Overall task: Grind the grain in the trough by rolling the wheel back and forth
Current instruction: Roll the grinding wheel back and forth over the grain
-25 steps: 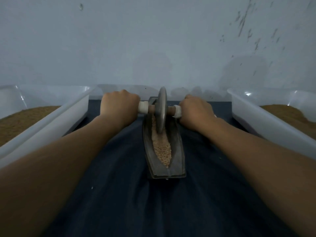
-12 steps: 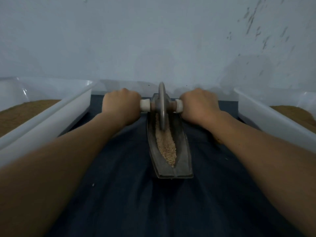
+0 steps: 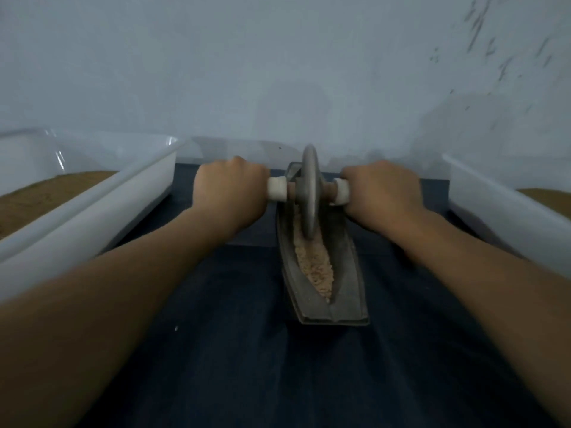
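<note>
Wall: pale blue-grey wall (image 3: 278, 72) fills the upper half of the frame, scuffed with dark flecks at upper right.
Cloth: dark blue cloth (image 3: 247, 366) covers the surface from the wall's foot to the bottom edge.
Trough: narrow dark boat-shaped trough (image 3: 348, 273) lies lengthwise at centre, its far lip close to the wall and its blunt near end just below mid-frame.
Grain: pale crushed grain (image 3: 315, 267) lines the channel from under the wheel to a point short of the near end; the last stretch of channel is bare.
Wheel: grey disc wheel (image 3: 310, 193) stands upright on its edge in the far part of the trough, near the far lip.
Axle: white collars (image 3: 277, 188) sit either side of the disc.
Left hand: left hand (image 3: 230, 189) is wrapped in a fist around the left handle, just outside the collar.
Right hand: right hand (image 3: 381, 191) is clenched likewise on the right handle.
Tubs: left white tub (image 3: 92, 205) and right white tub (image 3: 500, 208) flank the cloth, each holding brown meal (image 3: 40, 196).
Room: most of the channel lies open toward the bottom of the frame. Strips of bare cloth separate the trough from both tub walls.
</note>
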